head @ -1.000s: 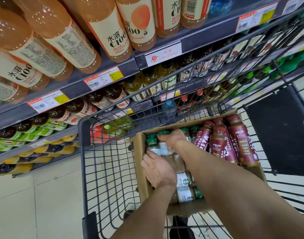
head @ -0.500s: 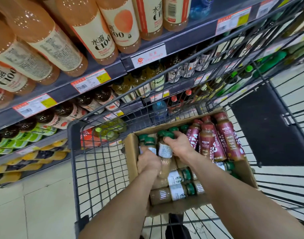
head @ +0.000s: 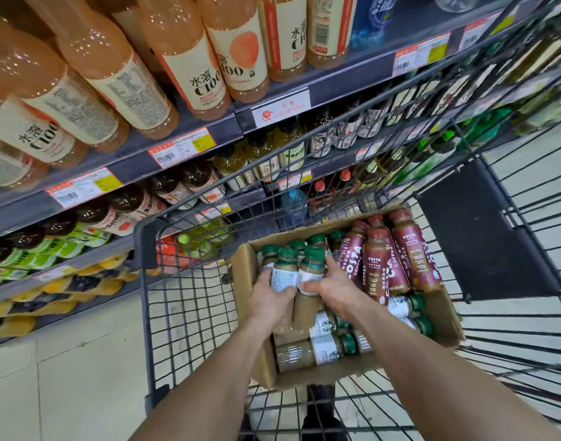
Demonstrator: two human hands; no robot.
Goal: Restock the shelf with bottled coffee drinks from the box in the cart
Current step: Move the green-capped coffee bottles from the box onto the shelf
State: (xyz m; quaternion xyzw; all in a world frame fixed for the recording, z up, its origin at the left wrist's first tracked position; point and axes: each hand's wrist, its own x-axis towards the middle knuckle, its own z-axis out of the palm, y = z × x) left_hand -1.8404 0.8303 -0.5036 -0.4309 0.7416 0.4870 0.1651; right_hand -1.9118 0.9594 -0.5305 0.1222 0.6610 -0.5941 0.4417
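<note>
Bottles [head: 284,276] lifted higher, left hand [head: 269,302] gripping one, right hand [head: 339,292] another

Shows pale tiled floor [head: 66,393] at lower left and far right. Has grey tiered shelving [head: 352,85] crossing the upper frame diagonally, fronted with red-and-yellow price tags [head: 180,149].

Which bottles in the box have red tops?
The tall maroon-labelled Costa coffee bottles at the right of the brown cardboard box. The rest are green-capped bottles, like the two the left hand and right hand grip.
</note>
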